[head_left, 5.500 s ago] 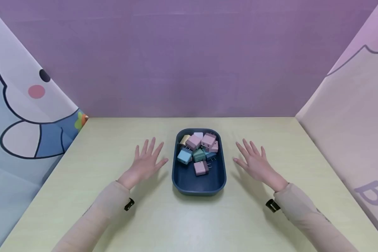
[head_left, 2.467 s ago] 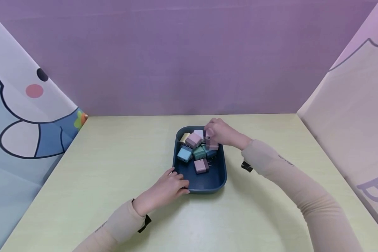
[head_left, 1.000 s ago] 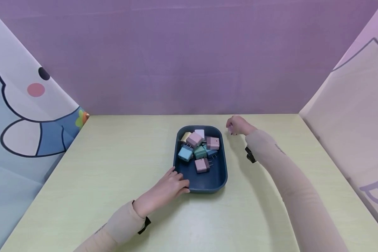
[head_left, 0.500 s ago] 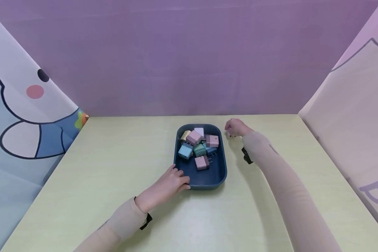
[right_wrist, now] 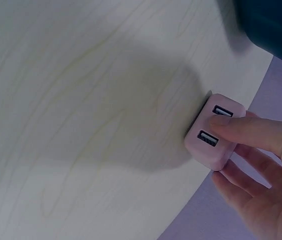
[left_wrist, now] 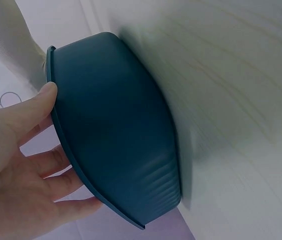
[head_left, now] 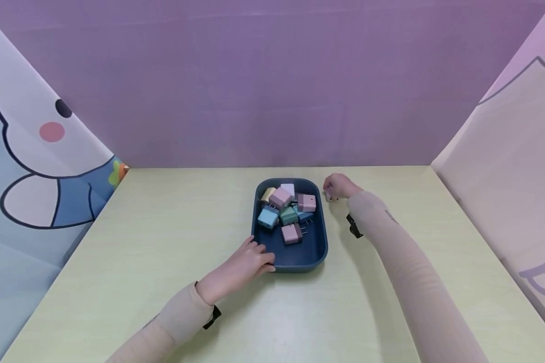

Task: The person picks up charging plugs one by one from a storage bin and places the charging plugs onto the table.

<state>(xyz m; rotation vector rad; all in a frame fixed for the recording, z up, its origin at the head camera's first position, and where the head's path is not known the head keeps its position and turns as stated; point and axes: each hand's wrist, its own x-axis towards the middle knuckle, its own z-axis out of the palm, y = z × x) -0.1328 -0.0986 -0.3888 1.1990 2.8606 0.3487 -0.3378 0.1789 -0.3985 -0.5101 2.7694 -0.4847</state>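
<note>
A dark blue tray (head_left: 297, 258) stands mid-table with several plug chargers in it. My left hand (head_left: 236, 271) grips its near-left corner; in the left wrist view the thumb lies on the rim of the tray (left_wrist: 111, 115) and the fingers reach behind it. Just right of the tray's far end, my right hand (head_left: 341, 186) pinches a pink USB charger (right_wrist: 203, 147) between thumb and fingers. Two USB ports face the right wrist camera, and the charger sits at the tabletop. In the head view the hand hides most of this charger (head_left: 328, 195).
Inside the tray are pink chargers (head_left: 280, 197), a light blue one (head_left: 268, 218), a green one (head_left: 288, 216), a cream one (head_left: 267, 195) and a white one (head_left: 288, 189). A purple backdrop (head_left: 272, 91) rises behind the pale table (head_left: 186, 217); printed cloths flank both sides.
Both hands were spread beside the tray at first. The left took hold of its near-left corner; the right lifted a pink charger from the far-right part and brought it down to the table.
</note>
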